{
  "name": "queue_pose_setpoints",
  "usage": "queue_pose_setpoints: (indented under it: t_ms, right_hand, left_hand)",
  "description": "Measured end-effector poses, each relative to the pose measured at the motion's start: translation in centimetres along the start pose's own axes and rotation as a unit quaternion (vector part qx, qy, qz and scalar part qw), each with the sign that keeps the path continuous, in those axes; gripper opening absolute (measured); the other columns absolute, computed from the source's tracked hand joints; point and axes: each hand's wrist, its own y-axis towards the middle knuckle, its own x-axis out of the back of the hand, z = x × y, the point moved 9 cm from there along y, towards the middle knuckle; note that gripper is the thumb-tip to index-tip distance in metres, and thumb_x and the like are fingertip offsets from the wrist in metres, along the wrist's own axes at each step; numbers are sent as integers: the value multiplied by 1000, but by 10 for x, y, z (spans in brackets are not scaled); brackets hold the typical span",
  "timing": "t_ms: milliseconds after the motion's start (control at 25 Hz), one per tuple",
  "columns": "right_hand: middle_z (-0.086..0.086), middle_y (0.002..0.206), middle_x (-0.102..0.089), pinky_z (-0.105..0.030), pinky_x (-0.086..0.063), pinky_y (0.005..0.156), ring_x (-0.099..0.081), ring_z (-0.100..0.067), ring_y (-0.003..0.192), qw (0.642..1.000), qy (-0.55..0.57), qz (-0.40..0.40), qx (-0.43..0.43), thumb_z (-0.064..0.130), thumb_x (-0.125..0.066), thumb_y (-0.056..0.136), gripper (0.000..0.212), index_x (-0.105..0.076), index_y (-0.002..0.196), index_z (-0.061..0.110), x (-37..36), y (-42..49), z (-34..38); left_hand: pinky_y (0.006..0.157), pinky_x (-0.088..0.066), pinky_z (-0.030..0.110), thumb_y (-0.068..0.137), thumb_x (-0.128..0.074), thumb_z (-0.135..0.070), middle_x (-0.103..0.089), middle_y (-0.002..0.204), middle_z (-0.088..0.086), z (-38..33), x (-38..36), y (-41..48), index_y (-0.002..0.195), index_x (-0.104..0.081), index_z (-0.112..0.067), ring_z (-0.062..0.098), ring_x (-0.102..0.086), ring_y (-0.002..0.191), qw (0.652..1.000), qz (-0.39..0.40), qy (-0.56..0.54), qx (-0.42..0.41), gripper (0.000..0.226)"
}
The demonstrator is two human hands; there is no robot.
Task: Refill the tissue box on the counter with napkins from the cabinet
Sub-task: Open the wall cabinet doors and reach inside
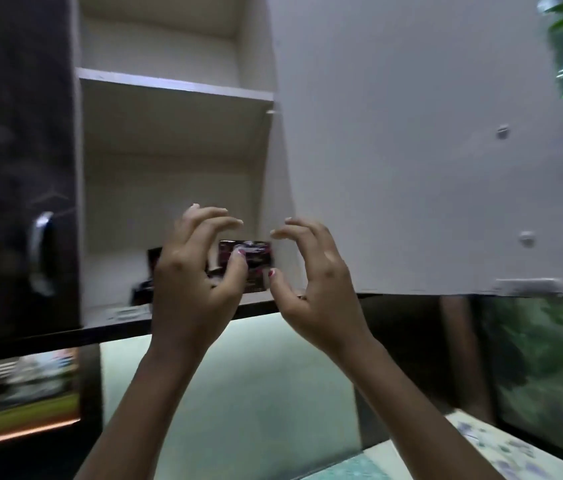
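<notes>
**Both hands raised at the open cabinet, the packet on the bottom shelf**

We see our left hand (192,271) lifted in front of the lower compartment, fingers curled and spread, thumb tip lying across the face of a dark packet (254,258). Whether the thumb truly touches the wrapper or only overlaps it from this angle, we cannot tell; nothing is clamped, so the hand reads as open. Our right hand (311,271) is up just beside it, fingers hooked inward, thumb tip near the packet's lower right corner, also open and holding nothing.

The packet, dark with pinkish print, stands on the bottom shelf (114,315) at the right end, close against the cabinet's right inner wall. A second dark item (143,292) sits to its left, partly hidden behind our left hand and too blurred to name.

Above the packet the compartment has free room up to the middle shelf (172,85), whose front edge runs across the opening. The left half of the bottom shelf lies bare to its front lip.

The open door (429,143) hangs to the right, its inner face toward us and its hinge side just past our right fingertips. On the left, a closed dark door (13,161) with a metal handle (42,252) borders the opening. Below, a patterned desk (494,445) shows at lower right.
</notes>
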Motion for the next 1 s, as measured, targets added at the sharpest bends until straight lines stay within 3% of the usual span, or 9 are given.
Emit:
queue_pose_setpoints:
  t_ms: [80, 200, 320, 440, 560, 720, 800, 920, 1000]
  right_hand:
    - [-3, 120, -53, -7, -32, 93, -46, -7, 110, 998, 54, 39, -7, 17, -54, 71, 38, -54, 110, 15, -49, 11, 13]
    - [-5, 122, -55, -8, -34, 89, -48, -7, 108, 987, 122, 97, -25, 14, -57, 77, 38, -53, 114, 15, -118, 27, 32]
    - [-10, 134, -48, -30, -39, 96, -46, -21, 122, 957, 193, 172, -130, 21, -59, 83, 51, -40, 130, 14, -198, 40, 38]
    - [-13, 133, -48, -39, -41, 98, -47, -26, 122, 910, 259, 232, -226, 32, -54, 86, 58, -31, 136, 13, -279, 48, 46]
    - [-14, 110, -65, -42, -48, 92, -59, -31, 107, 905, 292, 152, -268, 31, -53, 86, 35, -57, 113, 9, -323, 59, 42]
    - [-16, 100, -69, -42, -51, 87, -62, -33, 97, 911, 243, 78, -323, 33, -55, 83, 28, -63, 99, 11, -323, 50, 34]
    - [-15, 97, -69, -44, -51, 86, -62, -33, 94, 925, 226, 58, -301, 33, -56, 83, 24, -62, 95, 13, -297, 43, 56]
    - [-14, 92, -69, -43, -53, 78, -64, -28, 87, 955, 246, 34, -162, 28, -59, 83, 22, -60, 95, 10, -242, 35, 130]
    - [-8, 90, -69, -39, -56, 73, -66, -22, 85, 937, 327, 88, -87, 25, -58, 85, 17, -60, 96, 13, -225, 23, 180]
  left_hand:
    - [106, -25, 16, 72, -53, -18, -56, 123, -1, 40, 29, -3, 110, -61, -15, 20, -40, 131, 997, 30, 60, 37, 39]
    - [112, -31, 38, 71, -53, -23, -49, 136, 3, 86, 78, -7, 121, -54, -18, 20, -36, 134, 987, 56, 124, 86, 50]
    - [113, -29, 48, 71, -52, -28, -44, 142, 0, 120, 125, -6, 126, -48, -22, 18, -30, 137, 976, 74, 179, 104, 55]
    - [112, -29, 54, 73, -51, -30, -39, 145, -5, 151, 160, -1, 130, -42, -28, 15, -26, 139, 967, 110, 206, 103, 58]
    - [112, -28, 55, 74, -51, -32, -36, 146, -8, 171, 186, 2, 132, -37, -33, 13, -25, 140, 965, 130, 206, 97, 60]
    - [111, -29, 55, 75, -54, -29, -37, 145, -9, 169, 205, 4, 133, -36, -34, 12, -27, 139, 978, 124, 154, 64, 60]
    - [112, -29, 54, 77, -55, -28, -37, 145, -9, 153, 207, 7, 133, -37, -32, 11, -28, 138, 983, 122, 131, 27, 60]
    - [111, -32, 51, 78, -53, -28, -39, 144, -3, 113, 219, 18, 133, -40, -25, 14, -30, 138, 989, 96, 110, -21, 57]
    - [111, -32, 50, 77, -52, -25, -42, 142, 3, 80, 236, 21, 130, -45, -19, 19, -32, 137, 990, 61, 117, -53, 54]
